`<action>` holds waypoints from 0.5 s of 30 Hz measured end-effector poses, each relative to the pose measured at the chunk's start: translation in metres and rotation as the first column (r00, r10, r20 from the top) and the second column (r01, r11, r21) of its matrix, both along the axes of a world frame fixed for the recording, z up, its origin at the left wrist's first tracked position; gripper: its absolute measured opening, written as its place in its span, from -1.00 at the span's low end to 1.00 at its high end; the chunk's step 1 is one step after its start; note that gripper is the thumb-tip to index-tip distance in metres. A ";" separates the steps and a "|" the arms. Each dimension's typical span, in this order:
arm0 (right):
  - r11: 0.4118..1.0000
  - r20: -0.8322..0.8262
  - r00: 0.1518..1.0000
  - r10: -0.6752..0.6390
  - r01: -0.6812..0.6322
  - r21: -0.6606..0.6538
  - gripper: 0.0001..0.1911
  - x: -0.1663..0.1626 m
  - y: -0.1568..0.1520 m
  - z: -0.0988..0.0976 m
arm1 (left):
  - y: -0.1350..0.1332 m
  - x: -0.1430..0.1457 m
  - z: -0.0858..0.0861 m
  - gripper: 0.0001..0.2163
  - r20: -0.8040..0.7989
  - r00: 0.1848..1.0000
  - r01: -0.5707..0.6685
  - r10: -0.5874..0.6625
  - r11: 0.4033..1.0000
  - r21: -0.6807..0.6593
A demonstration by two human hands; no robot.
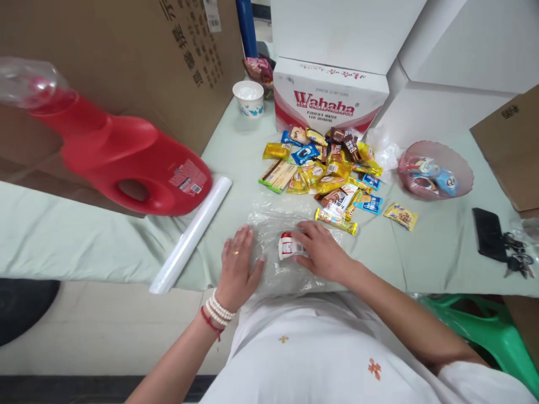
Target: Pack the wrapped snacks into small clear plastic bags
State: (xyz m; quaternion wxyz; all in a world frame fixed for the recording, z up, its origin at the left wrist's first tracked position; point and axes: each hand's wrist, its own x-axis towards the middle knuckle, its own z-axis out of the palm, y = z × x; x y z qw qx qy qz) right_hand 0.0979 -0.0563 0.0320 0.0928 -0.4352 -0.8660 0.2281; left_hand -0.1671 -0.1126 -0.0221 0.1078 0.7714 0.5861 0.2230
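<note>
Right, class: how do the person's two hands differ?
The left hand lies flat on the clear bag, while the right hand touches a red-and-white packet. The left hand wears a ring and bead bracelets; the right hand is bare. Both rest on the bag.

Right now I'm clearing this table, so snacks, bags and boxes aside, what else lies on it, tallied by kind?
Red plastic jug: 1
White plastic film roll: 1
White paper cup: 1
Pink translucent bowl: 1
Black phone: 1
Metal key bunch: 1
Total: 6
</note>
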 end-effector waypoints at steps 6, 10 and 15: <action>0.980 -0.161 0.968 0.192 -0.181 0.083 -0.46 0.061 -0.046 -0.015 | -0.032 -0.040 0.009 -0.32 0.008 0.915 0.403 -0.403 0.915 -0.002; 0.991 -0.202 0.973 0.116 -0.099 0.089 -0.78 0.069 -0.061 -0.040 | -0.031 -0.048 -0.001 -0.69 -0.065 0.906 0.416 -0.419 0.908 -0.051; 0.995 -0.383 0.924 -0.004 -0.034 -0.091 -0.74 0.077 -0.040 -0.024 | -0.005 -0.047 0.014 -0.77 0.166 0.944 0.310 -0.287 0.940 -0.140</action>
